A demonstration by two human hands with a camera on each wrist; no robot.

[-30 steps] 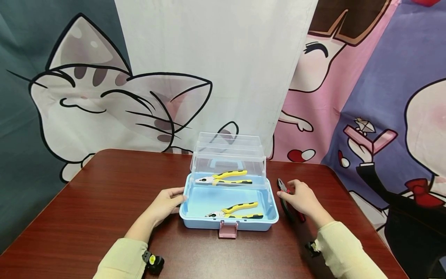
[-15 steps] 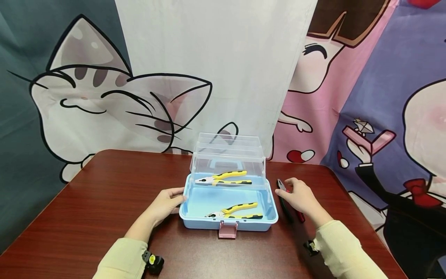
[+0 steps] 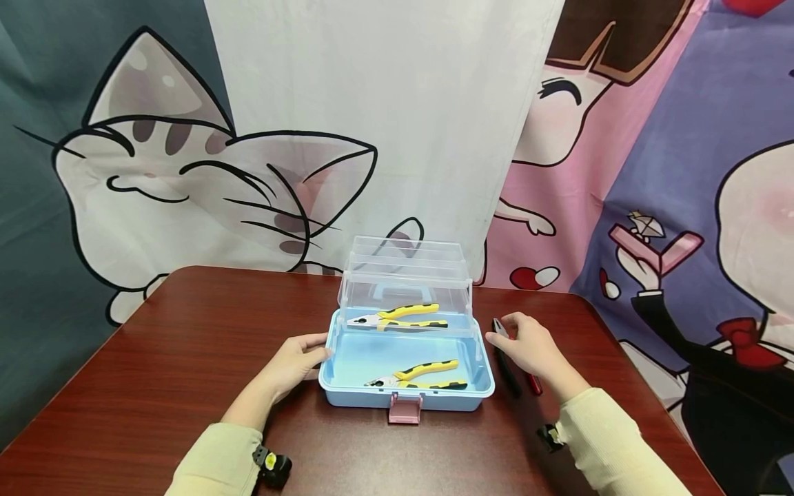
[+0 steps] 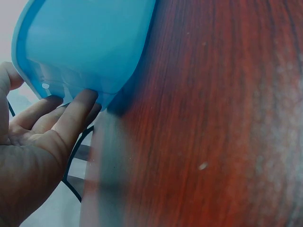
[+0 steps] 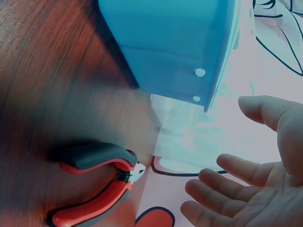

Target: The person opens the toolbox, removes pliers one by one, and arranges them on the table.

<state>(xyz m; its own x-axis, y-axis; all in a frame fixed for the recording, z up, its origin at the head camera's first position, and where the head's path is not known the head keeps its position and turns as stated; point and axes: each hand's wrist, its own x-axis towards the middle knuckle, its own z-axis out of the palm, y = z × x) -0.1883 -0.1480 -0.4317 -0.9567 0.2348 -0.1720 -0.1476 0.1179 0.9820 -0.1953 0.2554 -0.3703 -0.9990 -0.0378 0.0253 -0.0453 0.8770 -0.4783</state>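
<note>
Only the right wrist view showed the spread right hand [image 5: 277, 187] clear of red-and-black pliers [image 5: 124, 176]. Left hand [image 3: 294, 362] gripped the blue box [image 3: 356, 397]. Cartoon backdrop [image 3: 446, 138] hung behind the reddish-brown table [image 3: 211, 358].

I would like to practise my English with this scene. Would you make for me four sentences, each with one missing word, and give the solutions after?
1. The box standing on the table is light ____ in colour.
2. The number of yellow-handled pliers in the box is ____.
3. In the head view, the red-and-black pliers lie to the ____ of the box.
4. The hand that touches the box is the person's ____ hand.

Missing words: blue; two; right; left.
</note>
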